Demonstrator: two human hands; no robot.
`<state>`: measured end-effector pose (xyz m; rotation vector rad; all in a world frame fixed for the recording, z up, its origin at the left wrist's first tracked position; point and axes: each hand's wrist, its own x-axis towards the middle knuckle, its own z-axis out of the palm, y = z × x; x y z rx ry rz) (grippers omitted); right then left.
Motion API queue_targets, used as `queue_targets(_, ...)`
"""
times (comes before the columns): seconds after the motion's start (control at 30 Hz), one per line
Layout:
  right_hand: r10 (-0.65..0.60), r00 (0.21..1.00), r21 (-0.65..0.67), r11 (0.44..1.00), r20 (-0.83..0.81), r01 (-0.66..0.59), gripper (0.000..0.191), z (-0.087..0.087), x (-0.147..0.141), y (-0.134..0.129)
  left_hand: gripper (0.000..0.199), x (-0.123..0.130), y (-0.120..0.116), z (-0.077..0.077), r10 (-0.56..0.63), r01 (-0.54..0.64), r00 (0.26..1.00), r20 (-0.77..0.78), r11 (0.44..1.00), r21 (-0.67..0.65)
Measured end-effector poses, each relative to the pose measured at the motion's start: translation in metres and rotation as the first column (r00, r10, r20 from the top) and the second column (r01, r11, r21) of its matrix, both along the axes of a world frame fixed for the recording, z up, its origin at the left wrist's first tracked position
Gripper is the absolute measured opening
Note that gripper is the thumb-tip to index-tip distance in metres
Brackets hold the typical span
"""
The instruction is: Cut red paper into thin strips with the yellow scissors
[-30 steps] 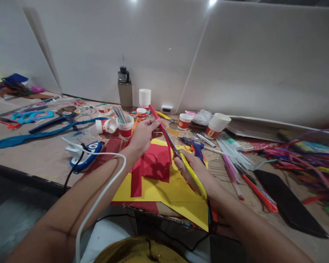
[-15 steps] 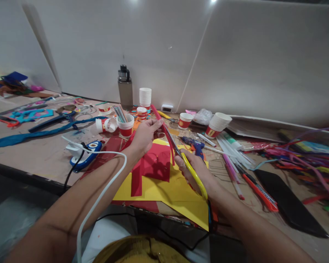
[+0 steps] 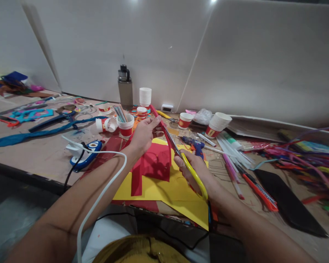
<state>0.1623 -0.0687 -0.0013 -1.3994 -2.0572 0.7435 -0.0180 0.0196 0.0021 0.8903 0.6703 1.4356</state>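
Between its thumb and fingers my left hand (image 3: 144, 134) pinches a narrow red strip (image 3: 157, 114), which slants down toward the scissors. My right hand (image 3: 192, 167) is closed round the yellow handles of the scissors (image 3: 191, 168), whose blades point up and left along the strip. Below both hands, red paper (image 3: 155, 164) lies on larger yellow sheets (image 3: 153, 190) at the table's front edge. A separate red piece hangs lower at its left side. The exact contact between blades and strip is hard to make out.
Paper cups (image 3: 125, 126), one holding straws, and a bottle (image 3: 125, 89) stand behind. A blue power strip (image 3: 86, 155) with a white cable sits left. A glue gun (image 3: 197, 147), cutter (image 3: 260, 193) and black phone-like slab (image 3: 290, 204) lie right. A white cable crosses my left forearm.
My left hand has shifted slightly left and up with the strip. The strip's loose lower end has moved left. My right hand and the scissors are almost unmoved.
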Motion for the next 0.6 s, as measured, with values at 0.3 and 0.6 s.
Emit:
queue_targets(0.3,0.053,0.998,0.027,0.998,-0.013,-0.053,0.03,0.0032,-0.0017,-0.0014,0.029,-0.0011,0.0019,-0.0013,0.006,-0.006,1.0,-0.03,1.0,0.004)
queue_targets(0.6,0.023,1.0,0.057,0.998,0.017,-0.024,0.032,0.0033,-0.002,-0.0006,0.033,0.0024,-0.0024,-0.0005,0.006,-0.007,0.999,-0.041,1.0,-0.01)
